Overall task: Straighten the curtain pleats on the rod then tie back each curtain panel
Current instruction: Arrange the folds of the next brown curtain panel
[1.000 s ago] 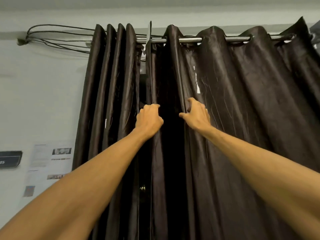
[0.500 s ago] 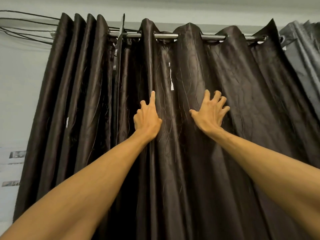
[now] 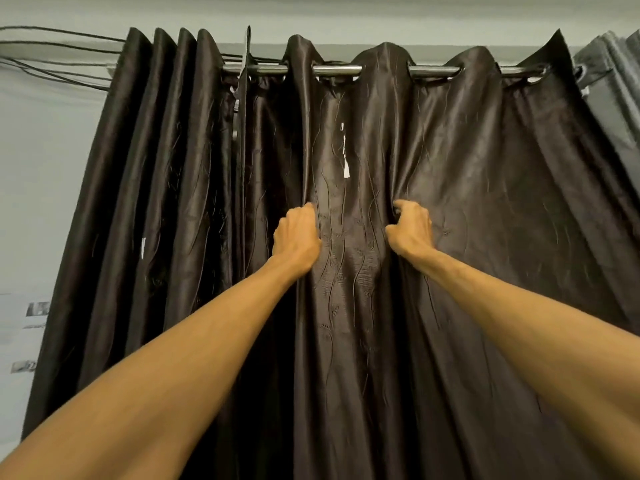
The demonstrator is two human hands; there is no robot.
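Head view. Faces a dark brown curtain hung by eyelets on a metal rod (image 3: 336,69) close under the ceiling. Reaches up and forward with both bare forearms.

Grips with the left hand (image 3: 298,233) the fold at the left side of a broad pleat (image 3: 353,244) in the right-hand panel (image 3: 491,202), fingers curled into the cloth and mostly out of sight. Grips with the right hand (image 3: 410,230) the fold at the right side of that same pleat, fingers and thumb curled in likewise. Holds both hands at about the same height, well below the rod, with the pleat's face between them. Stretches that face fairly flat, wavy stitched lines running down it, a small white tag (image 3: 345,157) above and between the hands.

Finds the left-hand panel (image 3: 156,168) bunched into tight narrow pleats at the rod's left end, just beside the right-hand panel, with a thin dark upright strip (image 3: 246,64) between the two at rod level. Finds the right-hand panel spread in wide waves along the rest of the rod, both panels hanging loose.

Takes in black cables (image 3: 52,43) running along the pale wall (image 3: 41,150) at upper left, blurred printed sheets (image 3: 34,310) lower on that wall, and a grey curtain (image 3: 609,91) at the far right edge.
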